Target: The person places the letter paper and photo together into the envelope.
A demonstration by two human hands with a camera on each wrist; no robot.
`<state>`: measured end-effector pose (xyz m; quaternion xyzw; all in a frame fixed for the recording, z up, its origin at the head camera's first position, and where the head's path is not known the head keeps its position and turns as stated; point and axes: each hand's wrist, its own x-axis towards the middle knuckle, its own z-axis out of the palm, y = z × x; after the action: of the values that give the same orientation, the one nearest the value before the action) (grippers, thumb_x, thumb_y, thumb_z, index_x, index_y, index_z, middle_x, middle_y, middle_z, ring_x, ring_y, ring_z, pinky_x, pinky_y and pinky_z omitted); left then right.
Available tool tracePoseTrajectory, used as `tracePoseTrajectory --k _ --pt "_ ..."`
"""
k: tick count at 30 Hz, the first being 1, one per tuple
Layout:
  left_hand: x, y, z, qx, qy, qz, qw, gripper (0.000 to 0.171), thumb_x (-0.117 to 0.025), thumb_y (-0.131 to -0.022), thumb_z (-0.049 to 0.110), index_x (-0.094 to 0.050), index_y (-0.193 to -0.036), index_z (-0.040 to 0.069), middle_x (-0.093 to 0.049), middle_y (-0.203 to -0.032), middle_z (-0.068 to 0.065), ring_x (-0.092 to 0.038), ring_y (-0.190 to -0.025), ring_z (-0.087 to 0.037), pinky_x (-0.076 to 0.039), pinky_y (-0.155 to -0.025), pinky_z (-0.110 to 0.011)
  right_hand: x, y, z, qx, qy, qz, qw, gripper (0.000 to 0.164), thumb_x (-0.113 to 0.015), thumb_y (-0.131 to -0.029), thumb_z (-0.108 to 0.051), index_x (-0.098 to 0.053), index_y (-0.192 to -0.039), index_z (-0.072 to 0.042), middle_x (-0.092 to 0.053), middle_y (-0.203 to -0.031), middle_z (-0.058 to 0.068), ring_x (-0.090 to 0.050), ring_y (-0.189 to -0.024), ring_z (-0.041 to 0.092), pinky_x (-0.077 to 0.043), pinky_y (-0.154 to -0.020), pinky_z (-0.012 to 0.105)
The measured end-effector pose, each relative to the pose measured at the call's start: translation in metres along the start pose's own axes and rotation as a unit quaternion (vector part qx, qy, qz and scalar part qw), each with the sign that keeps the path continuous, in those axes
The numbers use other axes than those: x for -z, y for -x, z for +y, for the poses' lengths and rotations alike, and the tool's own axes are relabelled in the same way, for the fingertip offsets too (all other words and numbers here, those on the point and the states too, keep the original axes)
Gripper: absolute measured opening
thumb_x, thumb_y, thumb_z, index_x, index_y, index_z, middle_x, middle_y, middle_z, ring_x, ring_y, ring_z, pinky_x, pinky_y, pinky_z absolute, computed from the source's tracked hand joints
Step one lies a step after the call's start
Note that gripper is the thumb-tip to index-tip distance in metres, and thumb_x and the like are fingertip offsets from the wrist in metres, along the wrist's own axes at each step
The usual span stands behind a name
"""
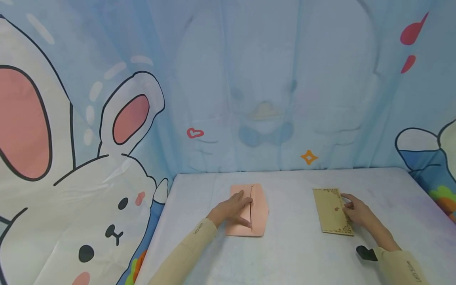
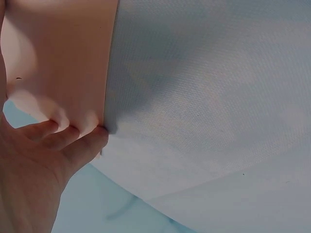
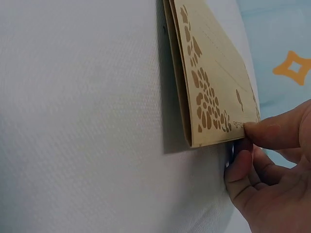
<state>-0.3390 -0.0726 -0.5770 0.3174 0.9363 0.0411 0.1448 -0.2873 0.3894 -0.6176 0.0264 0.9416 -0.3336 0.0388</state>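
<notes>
Lying beneath the left hand [image 1: 229,210], a pink envelope [image 1: 259,209].

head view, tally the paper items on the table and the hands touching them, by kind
Envelopes: 1, the pink envelope
Cards: 1, the tan card
Hands: 2, the left hand on the envelope and the right hand pinching the card
Total: 4

Even light fills the head view; the dimmer wrist views show soft shadows on the tablecloth [image 3: 87,111].
</notes>
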Motion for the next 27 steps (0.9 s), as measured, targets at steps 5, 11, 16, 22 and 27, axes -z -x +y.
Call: tracePoseTrajectory --k 5,11,16,22,27 --pt "-0.0016 -0.0004 0.0000 0.001 -0.005 0.005 1.0000 0.093 -0.057 -0.063 0.076 -0.023 -0.141 0.038 -0.007 -0.155 -0.010 -0.015 -0.142 -0.025 -0.039 -0.098 -0.051 -0.0020 0.0009 0.0026 0.003 -0.008 0.012 1.000 0.054 -0.049 -0.088 -0.004 -0.027 -0.135 0.011 -0.054 -0.098 0.027 -0.054 -0.076 0.022 -0.044 -0.058 0.029" --pt "-0.0032 -0.0018 -0.0011 -0.002 -0.011 0.006 0.9999 0.094 -0.056 -0.063 0.078 -0.023 -0.141 0.038 -0.008 -0.155 -0.011 -0.016 -0.142 -0.025 -0.040 -0.098 -0.050 -0.0014 0.0031 0.0036 -0.016 -0.040 0.012 0.999 0.057 -0.049 -0.089 -0.007 -0.025 -0.137 0.012 -0.054 -0.101 0.030 -0.056 -0.076 0.020 -0.046 -0.058 0.029" --pt "-0.0017 -0.0027 -0.0010 0.001 -0.009 0.001 1.0000 0.094 -0.056 -0.062 0.078 -0.023 -0.141 0.038 -0.007 -0.155 -0.011 -0.015 -0.142 -0.026 -0.040 -0.097 -0.051 -0.0003 0.0039 0.0060 -0.036 -0.069 0.001 0.997 0.059 -0.048 -0.091 -0.011 -0.021 -0.140 0.009 -0.054 -0.106 0.027 -0.056 -0.077 0.015 -0.046 -0.059 0.026" --pt "-0.0006 -0.0032 -0.0008 0.000 -0.009 -0.001 1.0000 0.094 -0.058 -0.063 0.076 -0.022 -0.141 0.038 -0.006 -0.155 -0.011 -0.015 -0.142 -0.026 -0.040 -0.096 -0.051 0.0016 0.0059 0.0049 -0.043 -0.083 -0.002 0.996 0.061 -0.047 -0.091 -0.013 -0.020 -0.141 0.008 -0.054 -0.108 0.029 -0.057 -0.076 0.014 -0.046 -0.059 0.027" --pt "-0.0002 -0.0020 0.0005 0.005 -0.005 -0.004 1.0000 0.095 -0.059 -0.062 0.076 -0.022 -0.141 0.039 -0.006 -0.155 -0.011 -0.014 -0.142 -0.027 -0.039 -0.097 -0.052 0.0030 0.0088 0.0002 -0.057 -0.091 -0.003 0.994 0.063 -0.048 -0.090 -0.013 -0.018 -0.142 0.008 -0.052 -0.111 0.032 -0.056 -0.076 0.015 -0.047 -0.059 0.028"
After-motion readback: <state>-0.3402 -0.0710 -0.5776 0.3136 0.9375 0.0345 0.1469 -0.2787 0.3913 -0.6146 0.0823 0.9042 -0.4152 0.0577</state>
